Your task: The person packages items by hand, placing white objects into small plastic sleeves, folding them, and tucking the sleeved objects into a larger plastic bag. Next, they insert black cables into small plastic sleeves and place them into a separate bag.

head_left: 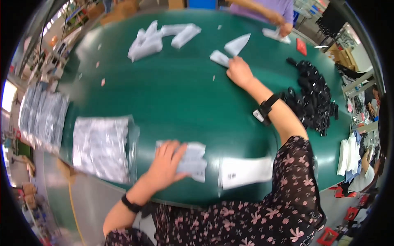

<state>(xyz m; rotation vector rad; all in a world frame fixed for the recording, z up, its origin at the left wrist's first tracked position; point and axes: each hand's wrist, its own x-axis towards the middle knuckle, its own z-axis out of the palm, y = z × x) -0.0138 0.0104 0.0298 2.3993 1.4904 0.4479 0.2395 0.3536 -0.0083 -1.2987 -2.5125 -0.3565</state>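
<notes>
My left hand [165, 162] lies with its fingers spread over a small row of flat whitish packets [192, 160] near the front edge of the table. Out across the table reaches my right hand [240, 73], its fingers curled down on the near end of a narrow white packet [219, 58]. Just beyond that packet lies a pointed white packet [238, 44]. A flat white bag [246, 171] with a small dark printed mark is on the table between my left hand and my right sleeve.
Clear plastic bags of packets [100, 149] lie at the left on the green table [172, 94]. Loose white packets [147, 41] are at the far left. A heap of black cables [314, 94] sits at the right, near a red packet [301, 46]. Opposite, a co-worker's hands [283, 28] handle a white packet.
</notes>
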